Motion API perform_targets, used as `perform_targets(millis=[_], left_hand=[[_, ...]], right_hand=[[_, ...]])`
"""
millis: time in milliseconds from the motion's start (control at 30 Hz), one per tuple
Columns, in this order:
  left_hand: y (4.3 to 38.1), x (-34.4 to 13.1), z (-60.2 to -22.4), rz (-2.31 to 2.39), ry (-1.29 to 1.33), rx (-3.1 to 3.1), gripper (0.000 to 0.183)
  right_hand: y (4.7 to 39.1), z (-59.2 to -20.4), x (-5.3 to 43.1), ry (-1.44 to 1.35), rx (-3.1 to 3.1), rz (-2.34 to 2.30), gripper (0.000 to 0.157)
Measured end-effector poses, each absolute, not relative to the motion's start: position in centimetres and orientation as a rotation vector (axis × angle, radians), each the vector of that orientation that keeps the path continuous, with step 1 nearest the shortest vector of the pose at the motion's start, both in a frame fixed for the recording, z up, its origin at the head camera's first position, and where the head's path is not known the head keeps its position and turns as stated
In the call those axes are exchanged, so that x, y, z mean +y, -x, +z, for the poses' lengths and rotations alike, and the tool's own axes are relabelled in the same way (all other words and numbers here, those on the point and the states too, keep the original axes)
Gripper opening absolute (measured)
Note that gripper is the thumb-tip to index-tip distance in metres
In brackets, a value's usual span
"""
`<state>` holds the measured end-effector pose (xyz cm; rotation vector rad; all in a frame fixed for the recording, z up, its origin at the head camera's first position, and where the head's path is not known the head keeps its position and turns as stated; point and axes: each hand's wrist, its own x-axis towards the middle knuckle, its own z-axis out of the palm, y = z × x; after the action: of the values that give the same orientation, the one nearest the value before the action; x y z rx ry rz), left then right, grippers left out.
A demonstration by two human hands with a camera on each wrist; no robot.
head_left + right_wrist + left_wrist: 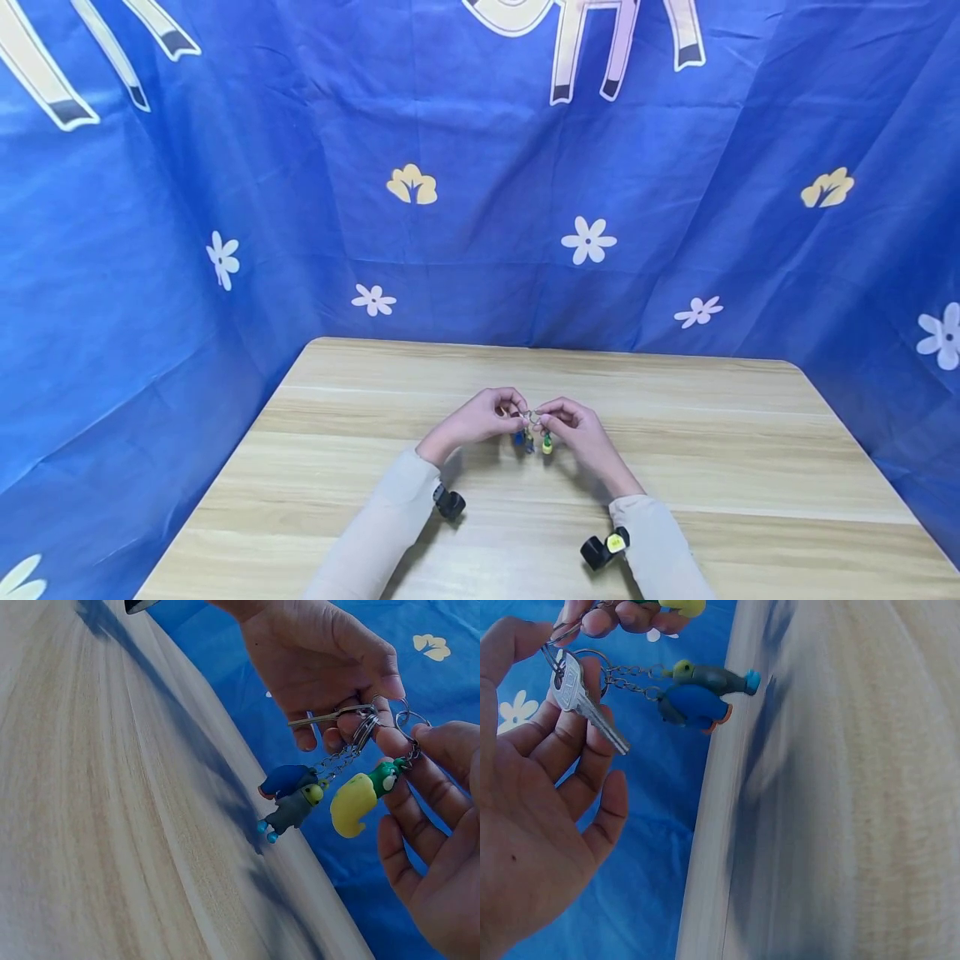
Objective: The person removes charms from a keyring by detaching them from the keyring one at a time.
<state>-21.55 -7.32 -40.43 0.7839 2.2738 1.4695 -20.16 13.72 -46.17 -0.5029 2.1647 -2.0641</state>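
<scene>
Above the table, my left hand [480,418] pinches a metal key ring between thumb and forefinger. From it hang a silver key [585,701], a blue bird-like charm [690,705] and a grey charm [714,678] with light-blue feet, both on short chains. Close beside it, my right hand [583,433] pinches another split ring [409,726]. A yellow and green parrot-like charm [355,801] dangles from this ring on a short chain. The two sets of rings meet between the fingertips; whether they are linked cannot be told.
A light wood-grain table [420,375] lies under both hands. Behind it and at its sides hangs a blue cloth [480,225] with white flowers and animal legs. Each wrist carries a small black camera, such as the left one [451,504].
</scene>
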Motion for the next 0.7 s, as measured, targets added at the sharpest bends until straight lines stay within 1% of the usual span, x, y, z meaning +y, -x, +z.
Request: perform_targets(millis=[200, 433, 700], left_hand=[[21.6, -7.3, -40.3, 1.447, -0.781, 2.298, 0.015], [23.7, -7.3, -43.1, 1.427, -0.784, 2.302, 0.017], [23.8, -7.3, -43.4, 1.461, -0.811, 2.254, 0.023]], right_hand=[[20.0, -46.1, 13.7, 0.488, 2.173, -2.058, 0.025], [19.9, -45.9, 13.7, 0.507, 2.202, -2.049, 0.025], [20.1, -45.9, 13.5, 0.491, 2.196, -2.046, 0.025]])
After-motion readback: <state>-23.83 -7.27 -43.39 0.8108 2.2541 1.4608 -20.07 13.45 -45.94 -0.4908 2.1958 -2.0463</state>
